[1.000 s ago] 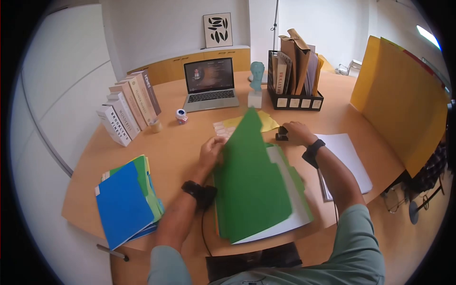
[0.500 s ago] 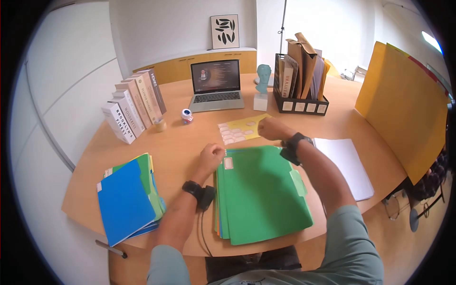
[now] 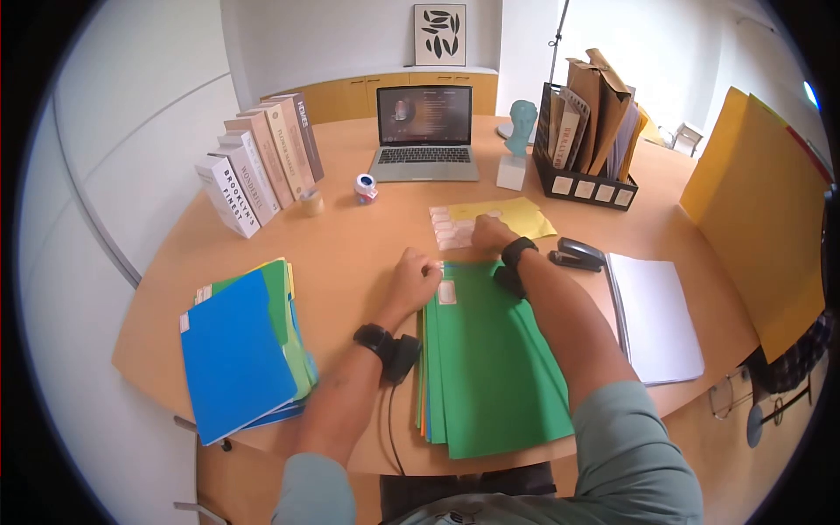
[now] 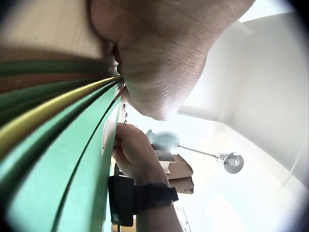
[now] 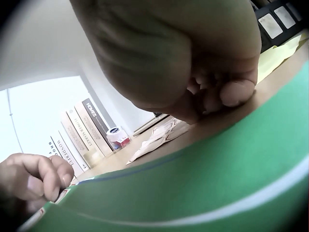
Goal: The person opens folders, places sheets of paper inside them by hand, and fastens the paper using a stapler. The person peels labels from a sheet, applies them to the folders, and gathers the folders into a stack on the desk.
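Observation:
A stack of green folders [image 3: 499, 367] lies in front of me, with a white label [image 3: 447, 292] at its upper left. At that corner, my left hand [image 3: 414, 282] pinches the folder edges; its bent fingers [image 5: 48, 174] show in the right wrist view. Past the stack's far edge, my right hand [image 3: 493, 233] reaches over a sheet of labels [image 3: 448, 229] that lies with a yellow sheet [image 3: 525, 214]. The thumb and curled fingers of this hand pinch at the label sheet, their tips partly hidden. A black stapler [image 3: 577, 254] lies right of the right wrist.
Blue and green folders [image 3: 236, 350] lie at the left, white paper [image 3: 656, 315] at the right. A laptop [image 3: 424, 131], a small bust [image 3: 522, 127], a black file holder [image 3: 586, 185], books [image 3: 262, 166] and a small round toy [image 3: 366, 188] stand farther back. A yellow panel [image 3: 744, 201] rises at the right edge.
The raised green folder has come down flat onto the stack. My right hand has left the stapler and moved left over the label sheet. My left hand stays at the stack's corner.

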`<state>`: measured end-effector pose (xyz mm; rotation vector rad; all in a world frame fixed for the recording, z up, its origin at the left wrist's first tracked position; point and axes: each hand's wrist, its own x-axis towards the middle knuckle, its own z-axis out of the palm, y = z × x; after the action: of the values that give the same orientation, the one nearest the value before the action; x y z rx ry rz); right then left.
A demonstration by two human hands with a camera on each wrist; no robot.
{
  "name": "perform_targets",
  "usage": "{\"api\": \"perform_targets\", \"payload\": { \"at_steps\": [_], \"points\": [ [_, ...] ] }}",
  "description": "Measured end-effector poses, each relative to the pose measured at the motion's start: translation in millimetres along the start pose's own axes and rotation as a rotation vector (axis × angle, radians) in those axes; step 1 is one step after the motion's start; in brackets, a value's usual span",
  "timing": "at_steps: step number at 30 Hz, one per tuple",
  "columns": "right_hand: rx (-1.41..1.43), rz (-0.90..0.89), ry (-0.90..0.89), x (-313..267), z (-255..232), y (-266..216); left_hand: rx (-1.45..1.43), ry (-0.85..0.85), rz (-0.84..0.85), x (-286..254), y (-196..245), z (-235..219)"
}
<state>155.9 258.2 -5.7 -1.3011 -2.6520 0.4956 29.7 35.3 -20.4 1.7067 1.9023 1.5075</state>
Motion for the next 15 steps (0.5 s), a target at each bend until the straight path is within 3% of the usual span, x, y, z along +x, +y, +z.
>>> {"api": "perform_targets", "payload": {
  "at_steps": [4, 7, 9, 11, 13, 15],
  "points": [
    [0.022, -0.037, -0.074, 3, -3, 2, 0.073, 0.079, 0.038, 4, -14, 5],
    [0.018, -0.075, 0.002, -17, -9, -7, 0.069, 0.062, 0.016, 4, -18, 4],
    [-0.266, -0.239, -0.022, 6, 7, 11, 0.003, 0.052, -0.019, 3, -12, 1],
    [-0.219, -0.293, 0.026, 4, 1, 8, -0.048, 0.067, -0.039, 3, -11, -2],
    [0.17, -0.227, 0.133, -18, -5, 6, -0.085, 0.093, -0.052, 4, -14, 0],
    [0.247, -0.361, 0.145, -48, -22, -15, -0.042, 0.162, -0.033, 6, -19, 2]
  ]
}}
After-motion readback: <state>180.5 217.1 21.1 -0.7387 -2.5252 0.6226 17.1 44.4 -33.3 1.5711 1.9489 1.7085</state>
